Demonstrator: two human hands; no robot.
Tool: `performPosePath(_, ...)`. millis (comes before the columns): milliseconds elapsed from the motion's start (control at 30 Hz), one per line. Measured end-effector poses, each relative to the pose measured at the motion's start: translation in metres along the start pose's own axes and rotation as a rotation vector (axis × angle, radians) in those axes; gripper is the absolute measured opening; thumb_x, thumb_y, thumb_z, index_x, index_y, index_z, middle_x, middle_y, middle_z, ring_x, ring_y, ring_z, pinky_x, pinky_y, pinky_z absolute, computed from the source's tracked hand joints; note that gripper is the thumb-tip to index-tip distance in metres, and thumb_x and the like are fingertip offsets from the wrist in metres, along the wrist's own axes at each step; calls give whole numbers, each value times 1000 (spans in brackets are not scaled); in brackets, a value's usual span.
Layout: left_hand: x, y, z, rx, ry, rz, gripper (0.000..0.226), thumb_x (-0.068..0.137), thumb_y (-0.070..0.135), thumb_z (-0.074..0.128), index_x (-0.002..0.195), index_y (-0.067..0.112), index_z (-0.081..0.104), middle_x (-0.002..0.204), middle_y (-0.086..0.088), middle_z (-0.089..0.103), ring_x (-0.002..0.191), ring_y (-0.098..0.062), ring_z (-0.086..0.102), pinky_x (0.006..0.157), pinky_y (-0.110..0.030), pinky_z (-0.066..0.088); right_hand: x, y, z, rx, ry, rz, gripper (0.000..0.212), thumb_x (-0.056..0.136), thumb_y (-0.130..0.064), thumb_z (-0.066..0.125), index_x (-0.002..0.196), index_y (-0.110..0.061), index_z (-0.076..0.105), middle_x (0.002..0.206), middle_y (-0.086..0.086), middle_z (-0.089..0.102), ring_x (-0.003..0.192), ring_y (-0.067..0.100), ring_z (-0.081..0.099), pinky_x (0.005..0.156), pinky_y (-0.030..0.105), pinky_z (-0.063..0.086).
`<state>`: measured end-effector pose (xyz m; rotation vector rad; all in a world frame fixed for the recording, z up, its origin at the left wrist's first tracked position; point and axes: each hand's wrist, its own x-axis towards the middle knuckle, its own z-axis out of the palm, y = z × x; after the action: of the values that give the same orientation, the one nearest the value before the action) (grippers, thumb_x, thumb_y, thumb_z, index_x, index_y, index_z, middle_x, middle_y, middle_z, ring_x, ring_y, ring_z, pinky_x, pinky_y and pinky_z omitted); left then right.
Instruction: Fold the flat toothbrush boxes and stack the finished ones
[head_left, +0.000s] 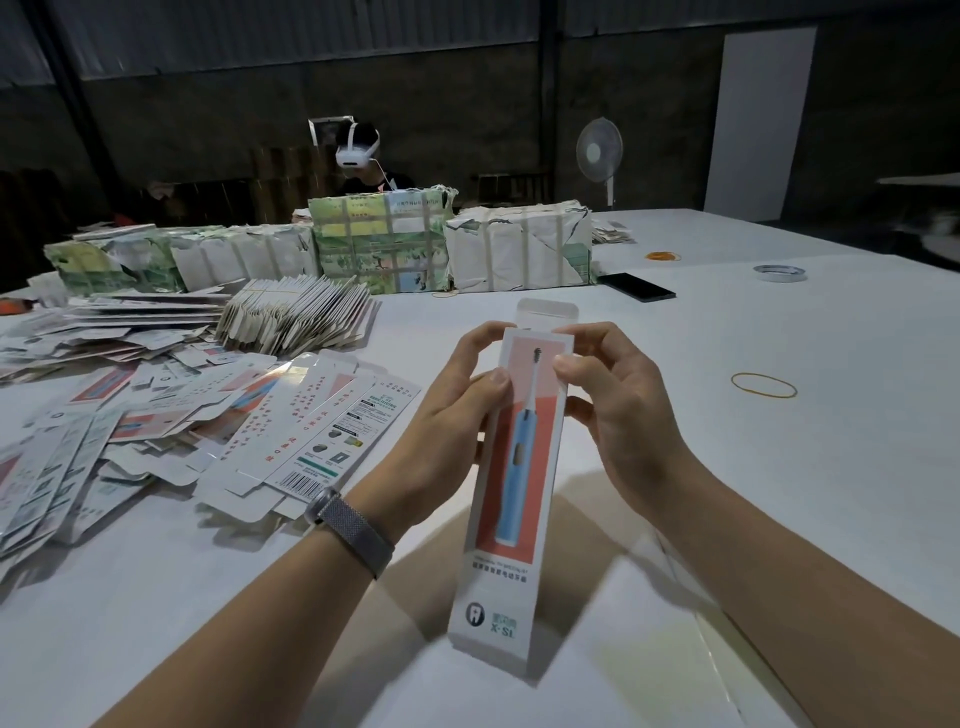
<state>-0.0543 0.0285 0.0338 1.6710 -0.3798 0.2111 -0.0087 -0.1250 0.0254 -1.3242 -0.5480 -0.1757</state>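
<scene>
1. A person holds one toothbrush box (519, 457) upright above the white table (779, 467), its top flap (547, 309) standing open at the far end.
2. The left hand (457, 410) pinches the box's left edge near the top, thumb on the printed front. The right hand (618, 410) pinches the right edge in the same way, fingers curled behind.
3. The step in hand looks like closing the top flap. It would go best with the sides squeezed square, the flap bent at its crease and the tongue slid inside without buckling.
4. The box is thin, glossy white card, long and narrow, printed with a blue toothbrush on coral.
5. Left of the box, a loose heap of flat boxes (171, 415) lies spread out, die-cut with rounded tabs.
6. Right of the box lies a yellow rubber band (763, 385).
</scene>
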Motion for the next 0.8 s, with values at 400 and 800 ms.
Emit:
performPosePath(400,2,-2,-1,-9,-9,2,33,91,38,43,123,43,45,91,0,71,81,-15,69,77,-39,60,-2,-4,0,25,80,-95,21,85,-21,68,101,-25,55,94,-9,70,88,31,69,74,40,59)
performPosePath(800,3,-6,-5,-42,-39,-59,31,102,31,47,129,45,40,83,4,69,75,-11,68,68,-28,58,-1,-3,-1,-73,66,-74,20,98,-7,59,97,-27,66,94,-9,72,88,34,69,78,45,61)
